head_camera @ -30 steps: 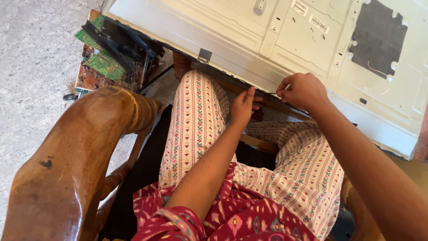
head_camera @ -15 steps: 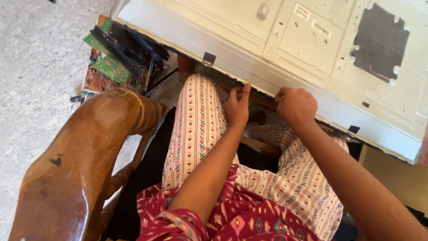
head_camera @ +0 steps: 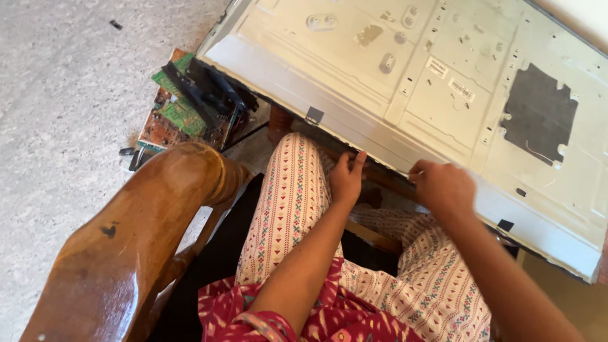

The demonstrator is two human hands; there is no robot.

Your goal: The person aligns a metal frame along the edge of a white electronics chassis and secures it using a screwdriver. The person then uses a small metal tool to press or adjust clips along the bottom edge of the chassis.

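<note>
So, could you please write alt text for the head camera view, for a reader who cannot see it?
A seated person's left hand and right hand grip the near edge of a large pale metal panel that rests above their patterned trousers. A wooden chair arm fills the lower left, and green circuit boards lie on the speckled floor.

We see a wooden chair arm [head_camera: 126,253] at lower left, green circuit boards [head_camera: 174,114] with black cables [head_camera: 212,88] heaped on the speckled grey floor [head_camera: 63,82], and a small black scrap [head_camera: 116,25] lying well apart.
</note>
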